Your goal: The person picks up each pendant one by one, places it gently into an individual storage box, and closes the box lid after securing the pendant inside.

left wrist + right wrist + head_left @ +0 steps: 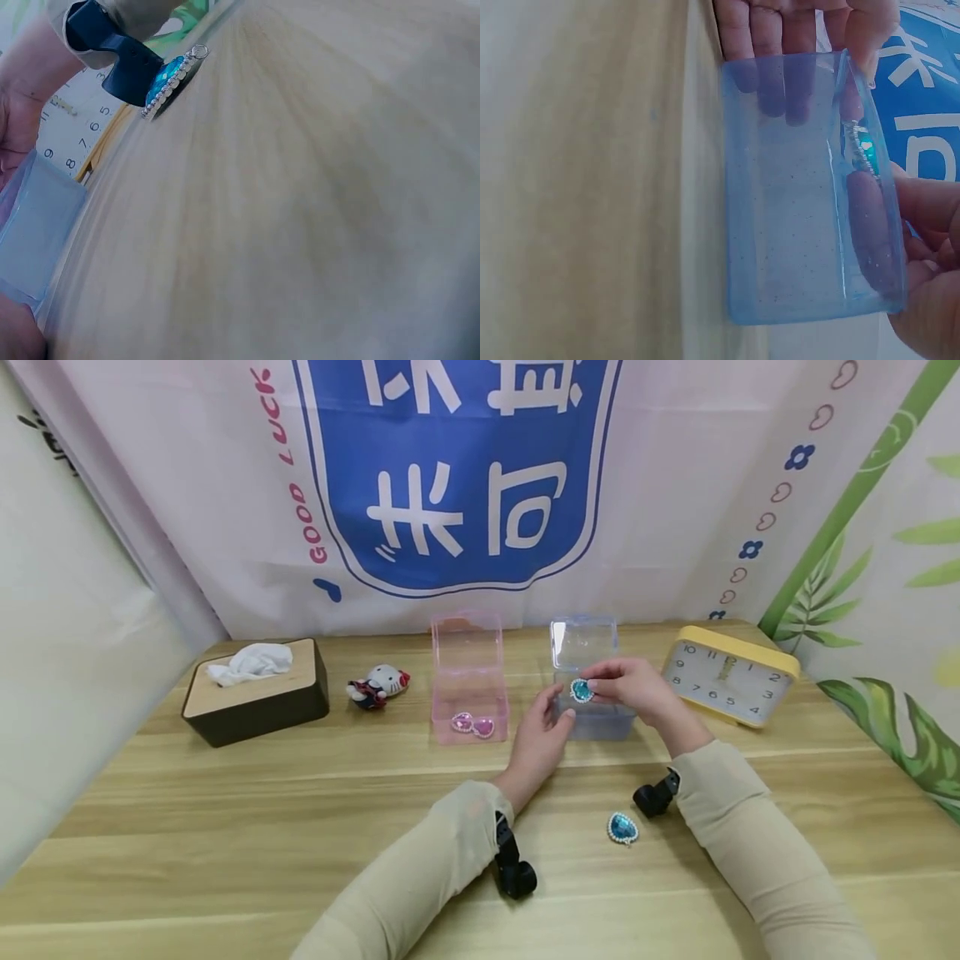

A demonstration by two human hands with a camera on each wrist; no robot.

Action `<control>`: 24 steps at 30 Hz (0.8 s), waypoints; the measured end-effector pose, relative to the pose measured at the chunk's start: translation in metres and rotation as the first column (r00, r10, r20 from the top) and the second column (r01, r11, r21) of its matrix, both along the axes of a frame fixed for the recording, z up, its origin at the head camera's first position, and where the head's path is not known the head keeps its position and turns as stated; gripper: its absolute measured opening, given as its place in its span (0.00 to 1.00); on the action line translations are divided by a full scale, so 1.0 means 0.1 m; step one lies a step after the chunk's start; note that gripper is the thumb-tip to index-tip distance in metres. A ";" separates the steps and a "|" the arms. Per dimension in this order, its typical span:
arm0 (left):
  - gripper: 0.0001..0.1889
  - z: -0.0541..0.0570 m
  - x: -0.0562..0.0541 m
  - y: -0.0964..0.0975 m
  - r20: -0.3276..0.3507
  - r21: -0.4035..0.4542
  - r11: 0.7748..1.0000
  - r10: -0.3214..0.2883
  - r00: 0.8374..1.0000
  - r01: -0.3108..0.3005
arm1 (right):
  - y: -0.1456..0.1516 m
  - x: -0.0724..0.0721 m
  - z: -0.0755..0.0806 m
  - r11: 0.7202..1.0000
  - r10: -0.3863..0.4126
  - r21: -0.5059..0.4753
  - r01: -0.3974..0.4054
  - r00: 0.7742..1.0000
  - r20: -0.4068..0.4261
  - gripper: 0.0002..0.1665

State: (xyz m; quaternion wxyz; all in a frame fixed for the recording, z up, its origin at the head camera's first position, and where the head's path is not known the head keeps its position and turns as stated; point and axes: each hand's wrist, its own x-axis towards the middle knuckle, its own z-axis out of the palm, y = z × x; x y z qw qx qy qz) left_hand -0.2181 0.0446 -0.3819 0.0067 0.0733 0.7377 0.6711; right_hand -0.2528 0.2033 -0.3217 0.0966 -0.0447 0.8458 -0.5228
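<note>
A blue gem pendant [581, 691] with a beaded silver rim is pinched between the thumb and fingers of my right hand [630, 687], over the open translucent blue box [600, 727]. My left hand [542, 735] holds the box's left side, thumb by the front rim; in the right wrist view its fingers [770, 30] show partly through the blue plastic. That view also shows the pendant [865, 142] through the box wall. A second blue pendant [622, 828] lies on the table near my right wrist camera.
An open pink box [470, 681] left of my hands holds pink gems [483, 727]. Farther left are a small plush doll [382, 683] and a tissue box [255, 693]. A yellow clock [731, 677] stands right of the blue box. A printed cloth [660, 485] hangs behind the wooden table [225, 843].
</note>
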 end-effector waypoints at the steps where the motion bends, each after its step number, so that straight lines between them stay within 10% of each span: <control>1: 0.24 0.00 0.00 0.00 0.001 0.007 1.000 -0.002 1.000 0.002 | 0.00 -0.01 0.00 1.000 0.005 0.014 -0.005 1.000 -0.003 0.16; 24: 0.24 -0.01 0.01 -0.01 -0.016 0.018 1.000 -0.014 1.000 0.015 | -0.18 -0.13 -0.04 0.890 0.221 0.414 -0.192 0.975 -0.022 0.11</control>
